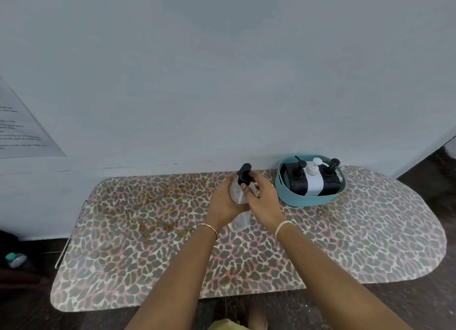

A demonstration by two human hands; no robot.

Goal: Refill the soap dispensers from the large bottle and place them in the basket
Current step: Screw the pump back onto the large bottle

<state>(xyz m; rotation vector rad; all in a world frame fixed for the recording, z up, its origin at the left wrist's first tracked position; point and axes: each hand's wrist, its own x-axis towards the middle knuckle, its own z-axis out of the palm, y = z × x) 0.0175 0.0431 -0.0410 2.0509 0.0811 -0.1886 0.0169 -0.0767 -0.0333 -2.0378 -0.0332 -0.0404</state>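
Observation:
A clear soap dispenser (238, 220) with a black pump head (244, 174) stands near the back middle of the leopard-print board (153, 260). My left hand (225, 201) is wrapped around its body. My right hand (262, 196) grips its neck just under the pump. To the right, against the wall, sits a teal basket (299, 199) with two black dispensers (293, 179) (330, 179) and a white one (314, 181) between them. No large bottle is in view on the board.
The board has orange stains (160, 211) left of the hands and a metal bar (70, 233) along its left end. A small bottle with a teal cap (15, 259) lies on the dark floor at far left. A printed sheet (22, 127) hangs on the wall.

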